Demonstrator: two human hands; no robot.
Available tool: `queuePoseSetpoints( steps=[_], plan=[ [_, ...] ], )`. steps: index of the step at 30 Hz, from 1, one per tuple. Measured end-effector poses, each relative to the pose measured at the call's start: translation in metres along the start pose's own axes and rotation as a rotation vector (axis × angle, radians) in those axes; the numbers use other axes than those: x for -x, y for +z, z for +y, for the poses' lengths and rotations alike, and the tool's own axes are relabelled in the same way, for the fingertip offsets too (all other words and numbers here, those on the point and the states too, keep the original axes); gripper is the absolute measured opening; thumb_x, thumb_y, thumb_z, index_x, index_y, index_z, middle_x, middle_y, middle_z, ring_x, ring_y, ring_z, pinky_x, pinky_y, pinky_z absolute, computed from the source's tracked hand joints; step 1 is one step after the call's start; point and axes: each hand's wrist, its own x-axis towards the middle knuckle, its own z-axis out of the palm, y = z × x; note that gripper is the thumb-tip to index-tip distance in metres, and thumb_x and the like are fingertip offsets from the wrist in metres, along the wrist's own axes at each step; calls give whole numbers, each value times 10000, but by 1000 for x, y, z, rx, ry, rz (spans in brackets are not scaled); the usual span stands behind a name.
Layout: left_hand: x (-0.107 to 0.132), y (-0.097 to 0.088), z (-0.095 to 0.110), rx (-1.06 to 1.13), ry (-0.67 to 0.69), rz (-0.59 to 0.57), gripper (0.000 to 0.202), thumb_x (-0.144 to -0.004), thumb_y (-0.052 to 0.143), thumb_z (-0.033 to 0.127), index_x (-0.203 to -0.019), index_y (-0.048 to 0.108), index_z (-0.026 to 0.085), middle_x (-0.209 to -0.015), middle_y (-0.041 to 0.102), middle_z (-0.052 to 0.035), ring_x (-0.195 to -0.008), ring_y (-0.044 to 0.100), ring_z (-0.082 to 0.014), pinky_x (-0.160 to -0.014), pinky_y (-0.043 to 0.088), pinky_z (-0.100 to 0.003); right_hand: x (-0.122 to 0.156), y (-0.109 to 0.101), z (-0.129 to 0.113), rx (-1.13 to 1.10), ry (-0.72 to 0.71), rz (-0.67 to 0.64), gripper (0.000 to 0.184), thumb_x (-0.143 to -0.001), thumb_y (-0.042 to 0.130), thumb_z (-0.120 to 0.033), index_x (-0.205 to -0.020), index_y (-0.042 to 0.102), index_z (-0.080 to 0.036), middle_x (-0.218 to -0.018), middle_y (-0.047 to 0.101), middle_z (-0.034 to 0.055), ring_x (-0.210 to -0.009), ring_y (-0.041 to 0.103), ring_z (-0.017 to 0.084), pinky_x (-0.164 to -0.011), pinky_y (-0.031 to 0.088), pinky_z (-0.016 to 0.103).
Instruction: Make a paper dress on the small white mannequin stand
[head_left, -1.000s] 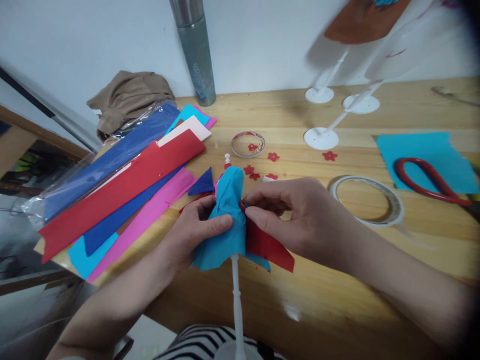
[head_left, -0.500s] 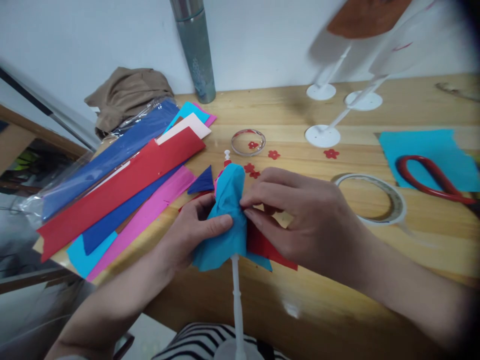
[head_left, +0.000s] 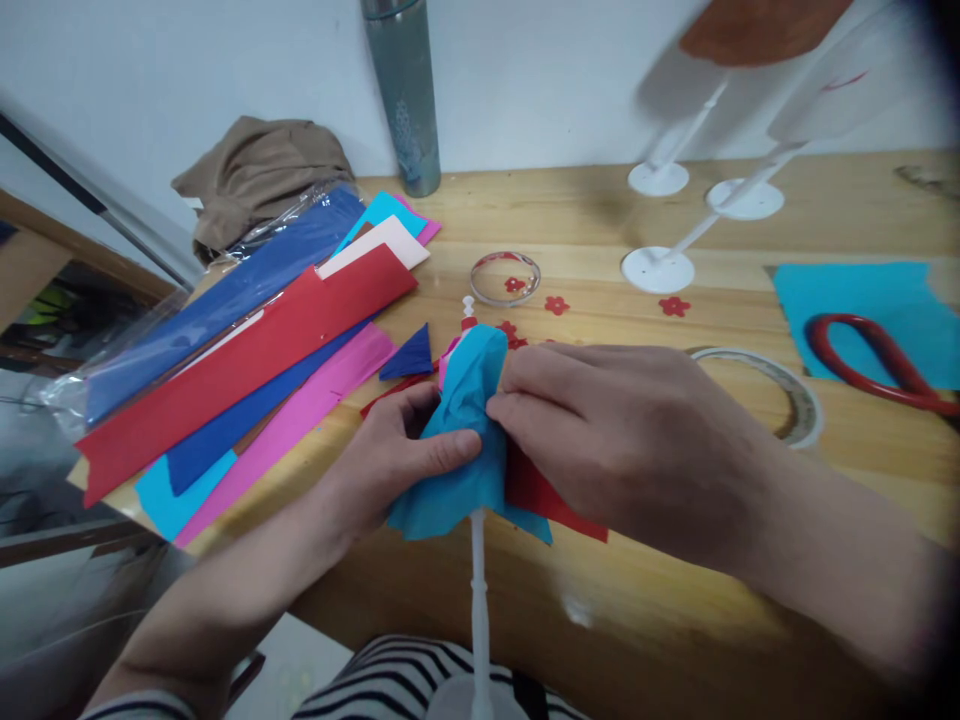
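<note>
A white plastic stand (head_left: 478, 590) rises from my lap over the table's front edge, draped in light blue crepe paper (head_left: 457, 440) like a small dress. My left hand (head_left: 397, 455) grips the blue paper from the left, thumb pressed across its front. My right hand (head_left: 637, 440) comes in from the right, fingertips pinched on the blue paper at the waist. A red paper piece (head_left: 551, 498) sticks out beneath my right hand. The stand's small white top knob (head_left: 468, 304) shows above the paper.
Long red, blue, pink and cyan paper strips (head_left: 247, 360) lie at the left beside a plastic bag and a brown cloth (head_left: 262, 180). A metal flask (head_left: 405, 90), a clear lid (head_left: 505, 277), red paper flowers, a tape ring (head_left: 795, 400), white stands (head_left: 660, 268), and red scissors (head_left: 870, 360) on blue paper lie around.
My right hand has rolled over the red paper and closed onto the blue paper's waist, now covering the tape ring's left side. The view has shifted slightly; my left hand keeps its grip.
</note>
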Motion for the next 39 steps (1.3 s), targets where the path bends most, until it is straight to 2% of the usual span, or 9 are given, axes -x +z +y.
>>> queuePoseSetpoints(
  steps=[8,12,15,20,25,28,31,35,39],
  plan=[
    [1,3,2,6,3,6,619,-580,966,513,-1055,778,164,-1004,773,-95,-822,709,-235,-693,550,-297,-8,-6,7,-118,-20,-102,350,-951,430,-65,-682,600,-212,-732,601,39,-577,458,164,-524,346,320],
    [0,2,3,15,-1,-1,590,-597,958,493,-1065,784,178,-1022,778,-96,-821,710,-237,-680,543,-294,-9,-5,8,-312,136,-158,304,-935,447,-108,-717,627,-220,-784,649,46,-655,574,169,-548,394,307],
    [0,2,3,19,-6,-7,577,-594,958,492,-1049,787,180,-997,775,-95,-806,707,-235,-667,545,-294,-7,-5,8,-386,216,-149,290,-935,450,-140,-743,648,-230,-811,673,50,-659,596,175,-578,438,320],
    [1,1,2,28,-15,3,594,-571,976,490,-1030,778,169,-978,765,-87,-812,706,-226,-703,569,-299,-6,-7,8,-319,109,-182,307,-949,439,-129,-768,673,-207,-819,684,75,-698,629,196,-559,424,326],
    [1,2,0,17,-28,-7,588,-583,977,500,-1008,752,162,-929,754,-68,-787,695,-207,-708,564,-291,-7,-9,9,-139,-29,-160,346,-949,411,-58,-736,634,-215,-738,624,56,-574,505,179,-528,350,341],
    [1,3,0,11,-43,-19,603,-574,980,509,-1012,747,166,-903,750,-59,-778,696,-210,-713,562,-299,-8,-9,11,-114,-103,-140,331,-943,424,-48,-724,605,-219,-706,580,42,-584,466,178,-547,335,335],
    [1,4,0,50,-54,-36,624,-569,983,512,-1038,750,173,-914,754,-55,-772,694,-196,-705,561,-288,-8,-6,12,-109,-92,-150,314,-917,432,-28,-728,591,-222,-726,578,30,-598,436,163,-551,305,321],
    [0,3,-1,69,-48,-39,616,-560,992,492,-1015,742,161,-909,751,-58,-751,685,-182,-687,558,-275,-8,-1,15,-141,-89,-86,306,-878,424,-13,-704,563,-223,-701,544,15,-584,413,155,-504,254,315],
    [0,1,0,59,-44,-46,623,-555,997,469,-1015,733,142,-908,745,-61,-745,674,-175,-667,547,-260,-9,-2,17,-180,-25,-108,254,-872,439,-47,-740,582,-209,-727,566,17,-561,428,148,-501,290,312]
  ],
)
